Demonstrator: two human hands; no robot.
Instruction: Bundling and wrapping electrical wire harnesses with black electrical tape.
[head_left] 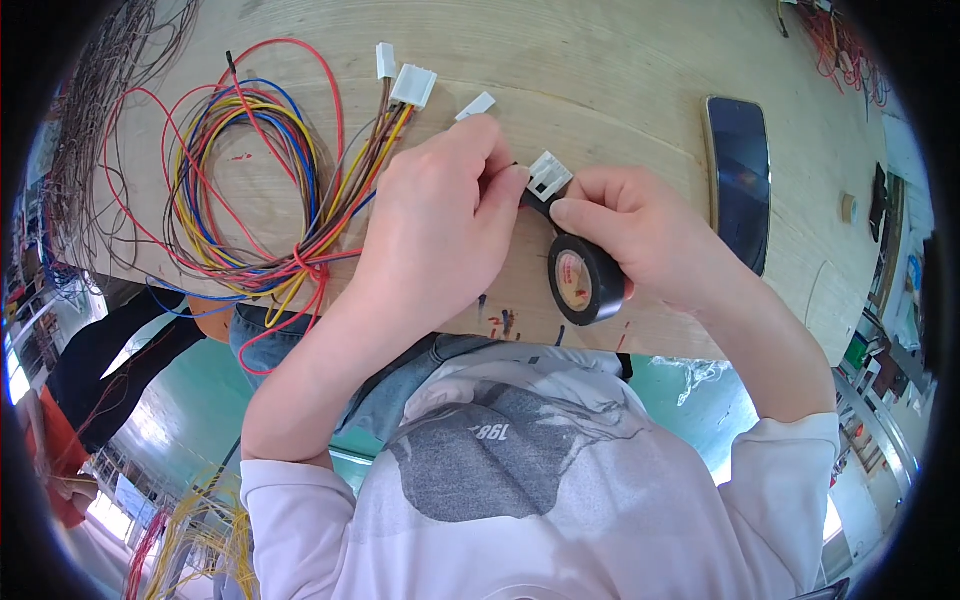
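Note:
My left hand [440,215] is closed in a pinch just behind a small white plug connector [549,176]. Black-wrapped wires show between its fingertips and the connector; the rest of what it grips is hidden. A strip of black tape runs from there to a roll of black electrical tape [588,280]. Thumb and fingers of my right hand [640,225] are closed on the tape, with the roll hanging below them. A coiled wire harness [318,165] of red, blue, yellow and brown wires lies beside my left hand. At its ends are a wider white connector [414,87] and smaller white ones [385,60].
On the wooden table [600,60], a smartphone [738,185] lies right of my right hand. A small tape roll [849,208] is near the right edge. Thin dark wires [110,110] pile up at far left, red wires [835,45] at far right. Another person's dark-clothed leg [120,360] shows at left.

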